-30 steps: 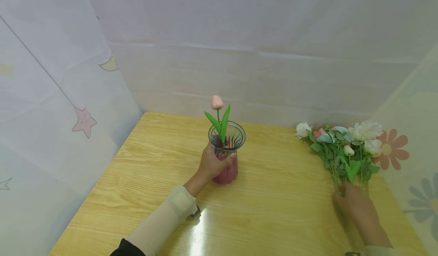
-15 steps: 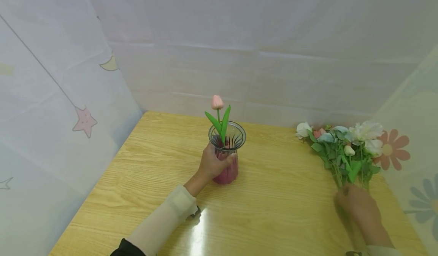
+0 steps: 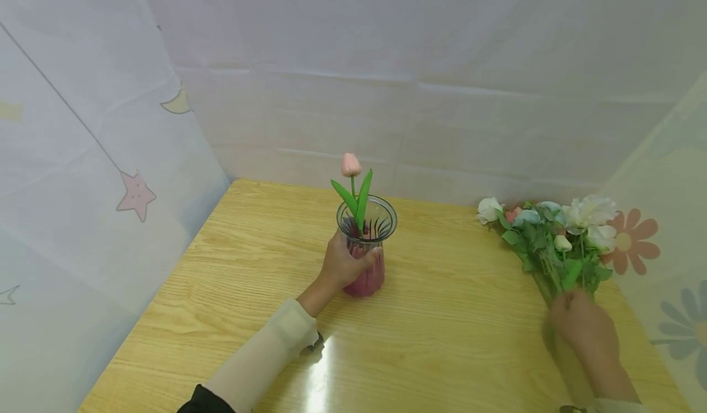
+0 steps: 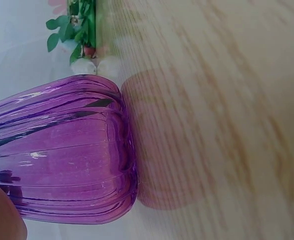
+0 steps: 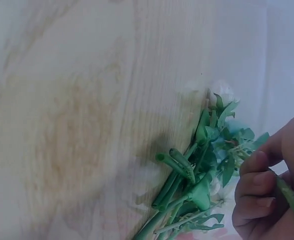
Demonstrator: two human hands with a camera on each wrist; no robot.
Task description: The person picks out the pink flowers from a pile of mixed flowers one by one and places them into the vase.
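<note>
A right hand [image 3: 587,328] on a green stem [image 5: 290,199], a left hand [image 3: 341,264] round a ribbed glass vase [image 3: 367,281].
Nearest me, both cream sleeves [image 3: 270,355] run out of view. The right hand, blurred from above, has its fingers curled about the stem; I can't make out which bloom it belongs to. Mid-table, the left hand wraps the upright, purple-tinted vase, thumb across the front, its other fingers mostly hidden behind the glass. A pink tulip [image 3: 350,165] leans in the vase, its stem's lower end hard to see. At the wooden table's [image 3: 442,327] far right lie white, coral and pale-blue flowers [image 3: 591,211], overlapping too closely to count, before a pale cloth [image 3: 420,137].
</note>
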